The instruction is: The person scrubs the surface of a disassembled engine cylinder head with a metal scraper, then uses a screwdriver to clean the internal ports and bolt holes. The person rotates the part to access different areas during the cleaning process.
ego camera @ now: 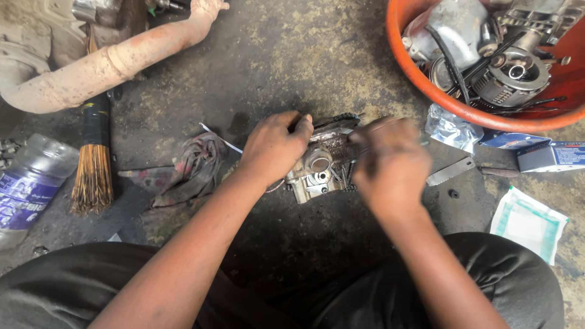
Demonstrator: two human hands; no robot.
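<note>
A small greasy metal engine part [318,172] with round openings lies on the dark concrete floor in the middle of the view. My left hand [274,146] grips its upper left edge, fingers curled over the top. My right hand [390,161] is closed just right of the part and blurred; a thin dark tool or chain seems to run from its fingers over the part's top edge, but I cannot make out what it is.
A dirty rag [189,170] lies left of the part. Farther left are a brush [92,164] and a plastic bottle [27,183]. A rusty exhaust pipe [109,61] crosses the top left. An orange tub [426,85] of engine parts sits top right, with small boxes [551,155] and packets [527,222] below it.
</note>
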